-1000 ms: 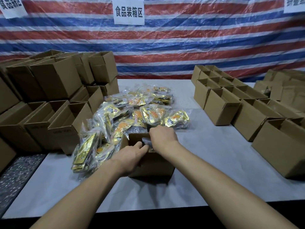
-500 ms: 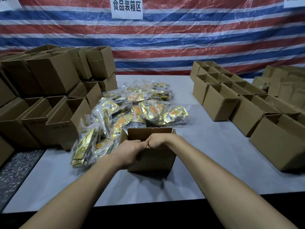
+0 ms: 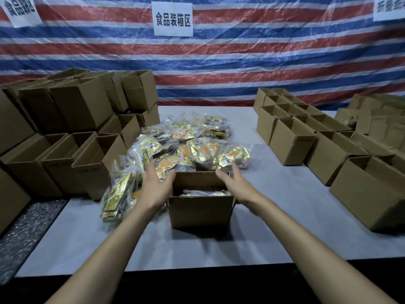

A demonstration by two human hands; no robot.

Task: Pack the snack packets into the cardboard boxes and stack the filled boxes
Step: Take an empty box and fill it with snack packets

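Observation:
An open cardboard box [image 3: 200, 212] stands on the white table in front of me, with snack packets showing inside near its top. My left hand [image 3: 156, 186] is spread with straight fingers at the box's left side, over the edge of the packet pile. My right hand [image 3: 235, 183] is open at the box's right rim, fingers pointing away from me. Neither hand holds anything. Behind and left of the box lies a heap of gold and orange snack packets [image 3: 188, 148] in clear wrappers.
Stacked and open cardboard boxes [image 3: 72, 154] crowd the left of the table. Rows of open boxes [image 3: 291, 143] line the right side, the nearest [image 3: 370, 194] at the right edge. A striped tarp hangs behind. Bare table [image 3: 153, 244] lies along the front edge.
Both hands were together inside the box over the packets. They have come out and moved apart to the box's left and right sides, fingers now spread.

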